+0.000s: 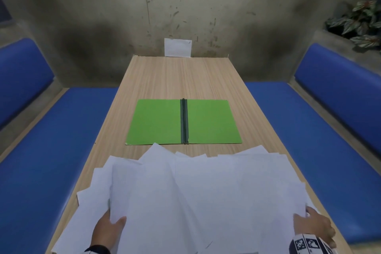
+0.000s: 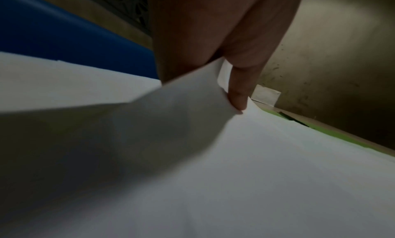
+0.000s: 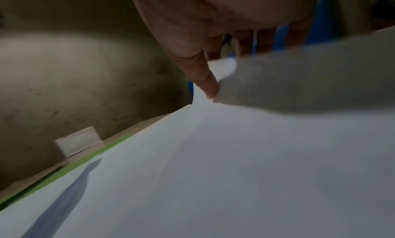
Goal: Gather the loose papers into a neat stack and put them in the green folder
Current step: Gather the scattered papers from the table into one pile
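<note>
From the head view, the fanned loose papers (image 1: 195, 198) cover the near end of the wooden counter (image 1: 165, 78) and hide most fingers of both hands. The left hand (image 1: 108, 231) pinches their left edge, thumb on top; the right hand (image 1: 314, 227) grips the right edge. The green folder (image 1: 156, 121) lies open and flat just beyond the sheets. Blue benches (image 1: 47, 140) flank the counter; a white card (image 1: 178, 47) leans against the stained concrete wall (image 1: 103, 6).

The left wrist view, blurred, shows the thumb (image 2: 239, 89) pressing a lifted sheet.

The right wrist view shows fingers (image 3: 265, 40) curled behind a raised sheet, cut off.
</note>
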A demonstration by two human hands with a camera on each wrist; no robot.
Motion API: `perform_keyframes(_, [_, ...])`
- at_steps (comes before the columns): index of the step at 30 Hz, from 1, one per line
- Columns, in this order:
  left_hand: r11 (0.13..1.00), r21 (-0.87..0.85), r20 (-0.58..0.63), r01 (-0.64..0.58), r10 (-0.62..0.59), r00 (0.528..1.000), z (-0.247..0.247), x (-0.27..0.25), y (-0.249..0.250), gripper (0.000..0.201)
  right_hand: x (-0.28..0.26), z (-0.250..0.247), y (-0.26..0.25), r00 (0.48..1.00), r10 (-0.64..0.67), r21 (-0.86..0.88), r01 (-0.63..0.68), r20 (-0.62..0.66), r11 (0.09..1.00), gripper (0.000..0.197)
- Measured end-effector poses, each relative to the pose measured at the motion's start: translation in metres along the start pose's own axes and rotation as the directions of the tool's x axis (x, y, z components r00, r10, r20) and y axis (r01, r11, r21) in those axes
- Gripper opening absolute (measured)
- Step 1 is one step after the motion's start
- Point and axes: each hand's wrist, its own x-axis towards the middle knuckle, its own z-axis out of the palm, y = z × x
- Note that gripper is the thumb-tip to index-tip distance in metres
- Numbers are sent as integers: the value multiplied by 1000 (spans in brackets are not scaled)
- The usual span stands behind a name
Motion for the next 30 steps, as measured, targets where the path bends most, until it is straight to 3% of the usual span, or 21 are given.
perform_keyframes(2, [999,35,47,-16,15,999,1,0,0,43,0,8,-8,988,-151,101,151,0,983,21])
perform_keyframes(4, [996,79,78,-30,23,997,2,0,0,41,-7,16,-17,947,-301,246,268,111,932,18])
perform_keyframes(7, [989,114,139,-96,80,987,6,-1,1,38,-24,28,-35,886,-388,370,282,254,885,29])
perform_keyframes(10, [978,163,180,-133,104,978,10,-5,6,35,-38,44,-51,808,-427,343,298,407,891,40])
perform_keyframes(13, [968,192,213,-162,120,970,11,-4,11,34,-52,58,-60,739,-461,235,397,492,887,45])
perform_keyframes(16, [975,178,207,-136,98,973,0,2,18,36,-61,63,-62,743,-445,136,440,500,888,49])
perform_keyframes(19, [987,154,69,-44,34,997,-24,18,17,41,-59,60,-59,767,-428,118,427,478,896,46])
perform_keyframes(21, [953,304,-41,11,1,999,-40,30,11,39,-56,54,-58,784,-421,137,406,457,904,44])
perform_keyframes(23, [920,388,-109,50,-7,994,-48,35,6,38,-51,44,-58,793,-429,171,395,433,903,41])
perform_keyframes(30, [910,395,-128,130,-86,988,-47,38,-9,42,-38,-10,-72,819,-503,422,367,277,829,24])
